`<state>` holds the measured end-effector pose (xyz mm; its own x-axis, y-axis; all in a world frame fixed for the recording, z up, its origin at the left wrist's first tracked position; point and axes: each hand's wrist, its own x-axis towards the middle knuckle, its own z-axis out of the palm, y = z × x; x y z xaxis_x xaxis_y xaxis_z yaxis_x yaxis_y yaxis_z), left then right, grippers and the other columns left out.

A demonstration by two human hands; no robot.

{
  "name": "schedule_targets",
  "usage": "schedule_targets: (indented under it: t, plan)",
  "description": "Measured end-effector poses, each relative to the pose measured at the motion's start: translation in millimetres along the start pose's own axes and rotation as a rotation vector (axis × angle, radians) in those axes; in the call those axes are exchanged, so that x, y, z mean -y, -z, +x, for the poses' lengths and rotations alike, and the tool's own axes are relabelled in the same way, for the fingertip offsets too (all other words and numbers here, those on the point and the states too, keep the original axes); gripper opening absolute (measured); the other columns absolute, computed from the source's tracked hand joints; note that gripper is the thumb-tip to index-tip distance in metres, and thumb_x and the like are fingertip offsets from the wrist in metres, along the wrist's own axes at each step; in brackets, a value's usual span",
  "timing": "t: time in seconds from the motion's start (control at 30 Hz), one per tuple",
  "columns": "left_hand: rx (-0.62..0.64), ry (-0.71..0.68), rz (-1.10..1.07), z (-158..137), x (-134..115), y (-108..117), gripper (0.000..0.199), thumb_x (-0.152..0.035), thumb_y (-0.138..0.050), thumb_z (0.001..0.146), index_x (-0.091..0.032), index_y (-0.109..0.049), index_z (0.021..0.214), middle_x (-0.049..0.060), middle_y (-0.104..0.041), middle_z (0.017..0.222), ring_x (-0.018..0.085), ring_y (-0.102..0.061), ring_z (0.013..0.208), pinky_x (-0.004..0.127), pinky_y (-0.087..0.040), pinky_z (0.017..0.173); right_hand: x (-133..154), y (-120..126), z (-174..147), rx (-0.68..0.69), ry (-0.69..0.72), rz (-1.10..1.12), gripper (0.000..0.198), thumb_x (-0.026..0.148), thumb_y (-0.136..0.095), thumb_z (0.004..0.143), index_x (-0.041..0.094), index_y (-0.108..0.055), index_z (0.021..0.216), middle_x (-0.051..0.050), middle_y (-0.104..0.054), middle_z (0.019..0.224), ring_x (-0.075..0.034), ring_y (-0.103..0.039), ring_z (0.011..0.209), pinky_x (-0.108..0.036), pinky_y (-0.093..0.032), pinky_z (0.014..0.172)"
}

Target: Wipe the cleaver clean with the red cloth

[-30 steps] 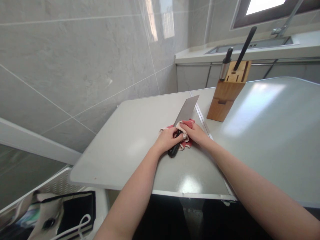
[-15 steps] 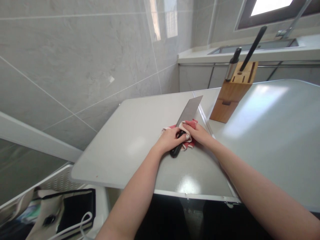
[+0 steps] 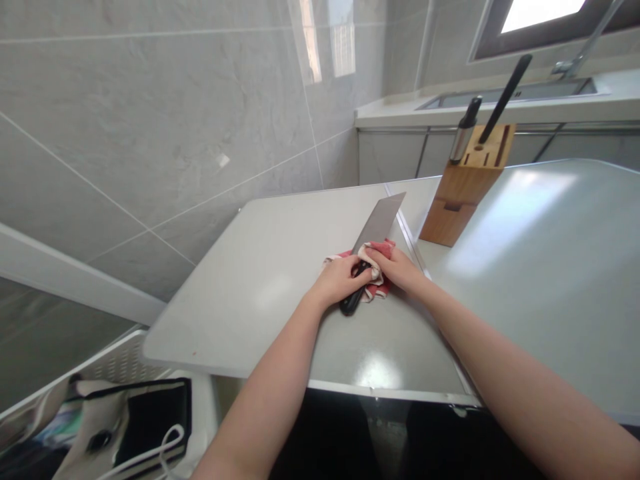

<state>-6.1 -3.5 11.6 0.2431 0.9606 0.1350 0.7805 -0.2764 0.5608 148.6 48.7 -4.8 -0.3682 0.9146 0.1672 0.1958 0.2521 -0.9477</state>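
Cleaver [image 3: 381,217] is over the near part of the white table [image 3: 235,293], left of the metal seam [image 3: 412,239], blade pointing away, black handle [image 3: 351,304] toward the person. Left hand [image 3: 334,280] is closed around the handle; right hand [image 3: 395,267] has the red-and-white cloth [image 3: 384,248] bunched in its fingers where blade meets handle. Cloth shows on both sides of the knife; exact wrap hidden by the hands. Nearest obstacle: wooden knife block [image 3: 447,217], just across the seam, right of the blade, carrying a long black rod-like handle [image 3: 505,100] and a silver-and-black tool [image 3: 465,131]. Grey tiled wall [image 3: 165,120] bounds the left. Behind: counter with sink [image 3: 545,90] and tap [image 3: 567,65]. White basket [image 3: 134,345] sits low by the left table edge, stuffed with bags.
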Motion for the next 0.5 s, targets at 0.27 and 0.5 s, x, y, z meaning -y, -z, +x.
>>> schedule_targets:
  t: [0.27,0.5]
  plan:
    - [-0.006,-0.007,-0.028,-0.5,-0.1,0.1,0.036,-0.05,-0.05,0.086,-0.017,-0.064,0.092,0.002,-0.066,0.079,0.015,-0.057,0.069,0.026,-0.041,0.067,-1.1,0.2,1.9,0.002,0.043,-0.027,0.028,0.044,-0.054,0.082,0.02,-0.068,0.075,-0.002,-0.069,0.072,-0.022,-0.062,0.094,-0.046,-0.021,0.111]
    - [0.004,-0.006,-0.025,-0.8,-1.2,1.3,0.035,-0.049,-0.05,0.087,-0.017,-0.064,0.092,0.002,-0.066,0.078,0.015,-0.057,0.068,0.026,-0.041,0.066,0.8,0.1,0.5,-0.012,-0.042,0.083,0.028,0.047,-0.062,0.077,0.02,-0.069,0.079,-0.003,-0.069,0.069,-0.023,-0.063,0.087,-0.042,-0.039,0.098]
